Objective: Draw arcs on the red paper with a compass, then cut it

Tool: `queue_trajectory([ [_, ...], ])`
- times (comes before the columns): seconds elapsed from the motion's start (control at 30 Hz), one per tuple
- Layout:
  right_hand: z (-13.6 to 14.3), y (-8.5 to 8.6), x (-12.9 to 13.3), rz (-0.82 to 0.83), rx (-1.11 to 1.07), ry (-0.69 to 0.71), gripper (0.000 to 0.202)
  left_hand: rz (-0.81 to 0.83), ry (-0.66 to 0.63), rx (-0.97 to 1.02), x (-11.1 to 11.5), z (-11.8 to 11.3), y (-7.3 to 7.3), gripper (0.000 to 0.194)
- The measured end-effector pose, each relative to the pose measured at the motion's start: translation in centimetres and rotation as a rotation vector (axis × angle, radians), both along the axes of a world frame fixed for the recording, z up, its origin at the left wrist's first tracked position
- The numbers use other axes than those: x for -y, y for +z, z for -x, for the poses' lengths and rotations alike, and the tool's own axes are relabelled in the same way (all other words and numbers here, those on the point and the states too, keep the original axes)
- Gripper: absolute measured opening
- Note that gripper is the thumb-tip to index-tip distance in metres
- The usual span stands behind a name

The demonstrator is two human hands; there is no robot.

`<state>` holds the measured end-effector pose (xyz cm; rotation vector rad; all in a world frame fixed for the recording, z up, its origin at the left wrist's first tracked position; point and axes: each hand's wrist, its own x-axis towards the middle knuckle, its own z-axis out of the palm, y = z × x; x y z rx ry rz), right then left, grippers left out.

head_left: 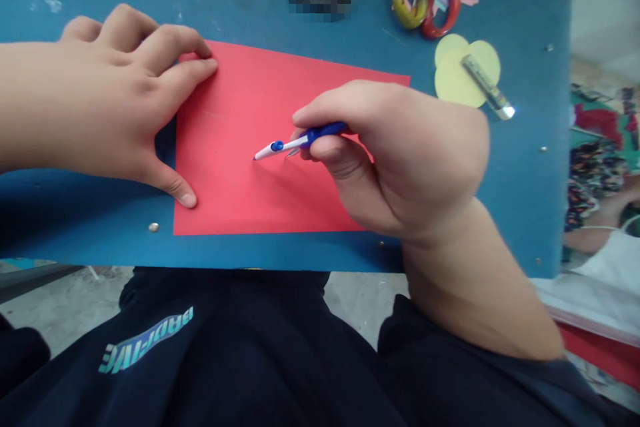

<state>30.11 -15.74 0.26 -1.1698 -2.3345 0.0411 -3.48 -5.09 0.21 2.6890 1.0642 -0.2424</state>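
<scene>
Marking the red paper [225, 107], near the six o'clock edge of the table [520, 200], seems the step: the left hand [135, 90], spread open, presses its nine o'clock side, the right hand [395, 153] pinches a compass [297, 142] mid-sheet, and turning likely calls for steady pressure.

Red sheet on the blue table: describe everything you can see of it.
The red sheet looks like smooth paper or thin card, with straight edges. It lies roughly flat on the blue table, by the near edge. The left hand spans its left edge, thumb and fingertips upon it. The right hand hides its lower right corner and holds a blue-and-white compass over it; whether the tips touch the sheet is hard to tell.
</scene>
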Motion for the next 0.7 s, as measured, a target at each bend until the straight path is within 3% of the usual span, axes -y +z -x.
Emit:
queue_trajectory([
  [0.1, -0.15, 0.24, -0.03, 0.117, 0.072, -0.023, 0.042, 0.018, 0.009, 0.011, 0.05, -0.03, 0.25, 0.152],
  [0.23, -0.11, 0.64, -0.16, 0.156, 0.089, -0.056, 0.043, 0.036, 0.027, 0.0, 0.16, -0.14, 0.31, 0.151],
  [0.37, 0.04, 0.72, -0.28, 0.113, 0.058, 0.003, 0.047, 0.036, 0.037, 0.01, 0.21, -0.15, 0.29, 0.152],
  [0.53, 0.05, 0.49, -0.21, -0.024, 0.016, 0.008, 0.039, 0.025, 0.034, 0.022, 0.12, -0.19, 0.19, 0.148],
  [0.7, -0.13, 0.34, -0.21, -0.034, -0.015, 0.018, 0.039, -0.022, 0.028, 0.018, 0.14, -0.08, -0.29, 0.168],
])
